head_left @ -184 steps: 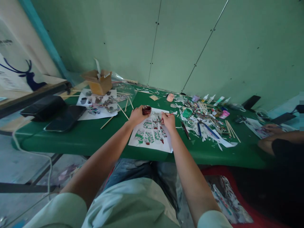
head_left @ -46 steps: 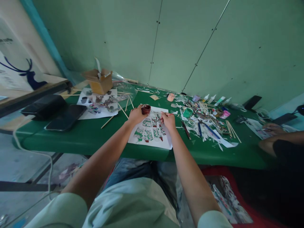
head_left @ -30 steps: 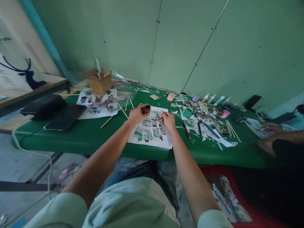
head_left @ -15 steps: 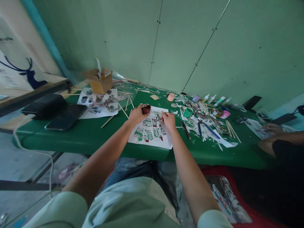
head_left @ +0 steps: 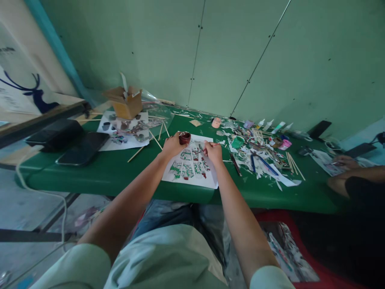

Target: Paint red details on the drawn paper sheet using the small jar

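Left hand (head_left: 171, 147) grips a dark red jar (head_left: 185, 138), right hand (head_left: 213, 151) a slim brush (head_left: 215, 143), at the printed sheet (head_left: 207, 184)

The printed sheet lies on the green-covered table (head_left: 120, 176), its outlined shapes partly filled with green and dark red. Over its upper left part is the jar, mouth up, with the left hand's fingers curved closed around its side (whether its base rests on the paper, I cannot tell). At the sheet's right edge, the right hand's fingers are curled in and pinched on the brush, leaving little gap. The brush's thin end points left across the upper shapes; whether the tip touches the paper is too small to tell.

Just left of the sheet lie loose wooden sticks (head_left: 135, 155); beyond them, farther from the person, stands an open cardboard box (head_left: 128, 108). To the sheet's right are a green pot (head_left: 237, 142), a blue-handled tool (head_left: 266, 165) and a scatter of paper scraps. Well to the right of the sheet, another person's hand (head_left: 345, 162) is over other papers, its grip unclear.
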`<state>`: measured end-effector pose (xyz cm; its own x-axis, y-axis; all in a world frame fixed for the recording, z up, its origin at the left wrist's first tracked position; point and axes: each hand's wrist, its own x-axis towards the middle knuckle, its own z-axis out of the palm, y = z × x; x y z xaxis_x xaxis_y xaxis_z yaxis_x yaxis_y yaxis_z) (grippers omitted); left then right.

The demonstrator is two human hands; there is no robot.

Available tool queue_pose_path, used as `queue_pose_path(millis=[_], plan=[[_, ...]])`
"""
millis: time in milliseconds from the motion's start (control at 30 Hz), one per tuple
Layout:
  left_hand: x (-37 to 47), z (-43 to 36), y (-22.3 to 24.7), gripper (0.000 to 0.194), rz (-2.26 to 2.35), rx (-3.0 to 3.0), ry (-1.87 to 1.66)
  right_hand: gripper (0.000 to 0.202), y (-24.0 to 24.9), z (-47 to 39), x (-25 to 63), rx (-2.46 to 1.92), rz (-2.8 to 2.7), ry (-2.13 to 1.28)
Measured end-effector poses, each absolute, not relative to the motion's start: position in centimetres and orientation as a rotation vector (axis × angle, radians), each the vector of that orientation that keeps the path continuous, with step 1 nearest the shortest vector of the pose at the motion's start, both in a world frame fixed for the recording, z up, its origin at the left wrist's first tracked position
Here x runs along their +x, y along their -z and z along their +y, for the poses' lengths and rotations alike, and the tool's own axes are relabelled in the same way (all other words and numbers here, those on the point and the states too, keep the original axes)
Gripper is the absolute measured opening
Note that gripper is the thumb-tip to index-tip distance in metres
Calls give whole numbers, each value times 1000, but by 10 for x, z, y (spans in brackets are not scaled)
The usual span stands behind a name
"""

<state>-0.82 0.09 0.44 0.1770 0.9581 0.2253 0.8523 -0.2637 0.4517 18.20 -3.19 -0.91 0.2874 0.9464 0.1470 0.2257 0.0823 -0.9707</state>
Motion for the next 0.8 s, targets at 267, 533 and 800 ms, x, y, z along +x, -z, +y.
queue_pose_path(millis=[267, 533, 800], plan=[[-9, 1, -5, 65, 1745, 2232, -695, 35, 9, -32, 182, -1404, -1187, -790], [-8, 1, -5, 64, 1756, 2222, -679, 36, 11, -30, 183, -1390, -1211, -775], [-8, -1, -7, 65, 1759, 2211, -667, 36, 11, -31, 183, -1412, -1205, -771]])
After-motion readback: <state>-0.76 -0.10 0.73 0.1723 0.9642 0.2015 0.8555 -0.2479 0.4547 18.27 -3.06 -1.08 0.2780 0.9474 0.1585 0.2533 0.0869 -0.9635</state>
